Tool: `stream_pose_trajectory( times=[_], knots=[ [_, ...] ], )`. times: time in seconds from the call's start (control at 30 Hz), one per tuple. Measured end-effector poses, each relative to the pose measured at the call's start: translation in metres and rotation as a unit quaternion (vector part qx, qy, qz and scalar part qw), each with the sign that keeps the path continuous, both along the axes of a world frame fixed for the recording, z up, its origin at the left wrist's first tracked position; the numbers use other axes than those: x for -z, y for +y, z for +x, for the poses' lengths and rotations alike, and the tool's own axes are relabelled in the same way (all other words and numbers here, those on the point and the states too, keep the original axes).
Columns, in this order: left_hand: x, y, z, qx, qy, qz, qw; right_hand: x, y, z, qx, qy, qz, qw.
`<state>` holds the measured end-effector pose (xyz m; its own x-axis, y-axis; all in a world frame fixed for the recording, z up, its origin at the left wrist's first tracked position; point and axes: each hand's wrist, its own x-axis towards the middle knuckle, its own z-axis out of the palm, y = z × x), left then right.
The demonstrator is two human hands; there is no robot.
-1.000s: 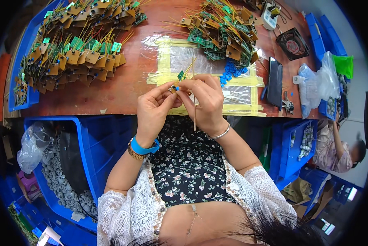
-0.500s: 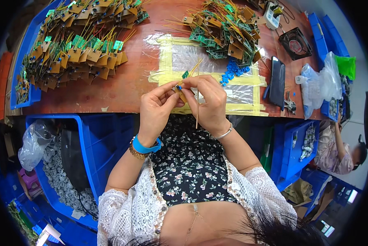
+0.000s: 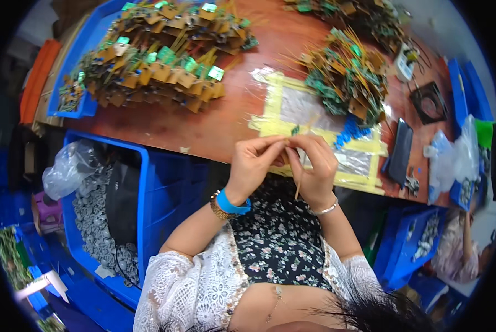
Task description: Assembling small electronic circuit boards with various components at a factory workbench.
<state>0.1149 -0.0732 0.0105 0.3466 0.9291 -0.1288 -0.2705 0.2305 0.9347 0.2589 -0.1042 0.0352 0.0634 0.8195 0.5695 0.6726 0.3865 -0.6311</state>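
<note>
My left hand (image 3: 253, 169) and my right hand (image 3: 316, 171) meet over the near edge of the table, fingertips pinched together on a small circuit board. Its green piece (image 3: 295, 130) pokes out just beyond the fingers, and the rest is mostly hidden by them. A thin wooden stick (image 3: 297, 191) also sits in my right hand, its lower end sticking out below the palm. Beneath and beyond the hands lies a clear plastic sheet (image 3: 303, 105) edged with yellow tape. Small blue parts (image 3: 349, 133) lie in a heap just beyond my right hand.
Wired brown and green boards (image 3: 159, 74) crowd the far left, with another pile (image 3: 347, 74) at the far right. A dark phone-like device (image 3: 400, 150), a black fan (image 3: 429, 103) and plastic bags (image 3: 452, 160) lie rightward. Below left stands a blue bin (image 3: 144, 210) of grey parts.
The whole view has turned and shifted, so table and hands appear further right and lower. My hands stay together; the brown board face seen between them earlier is now covered by fingers.
</note>
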Motion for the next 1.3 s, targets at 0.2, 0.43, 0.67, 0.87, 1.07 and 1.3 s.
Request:
stream_pose_trajectory(
  times=[0.2, 0.43, 0.67, 0.87, 1.07, 1.3],
  knots=[
    [-0.055, 0.043, -0.058, -0.224, 0.129, 0.256, 0.931, -0.004, -0.005, 0.012, 0.023, -0.007, 0.118, 0.993],
    [-0.075, 0.146, -0.172, -0.312, 0.24, 0.257, 0.883, 0.028, -0.02, 0.061, 0.154, -0.071, 0.101, 0.98],
    [-0.081, 0.134, -0.135, -0.382, 0.538, 0.449, 0.603, 0.033, -0.015, 0.07, 0.151, -0.084, 0.127, 0.977],
    [-0.034, 0.091, 0.013, 0.021, 0.37, 0.485, 0.792, 0.03, -0.021, 0.07, 0.12, -0.112, 0.171, 0.972],
    [-0.003, 0.108, 0.108, 0.046, 0.354, 0.611, 0.707, 0.033, -0.02, 0.071, 0.122, -0.106, 0.183, 0.97],
    [-0.005, 0.129, 0.097, 0.107, 0.381, 0.538, 0.744, 0.034, -0.02, 0.076, 0.121, -0.086, 0.184, 0.972]
  ],
)
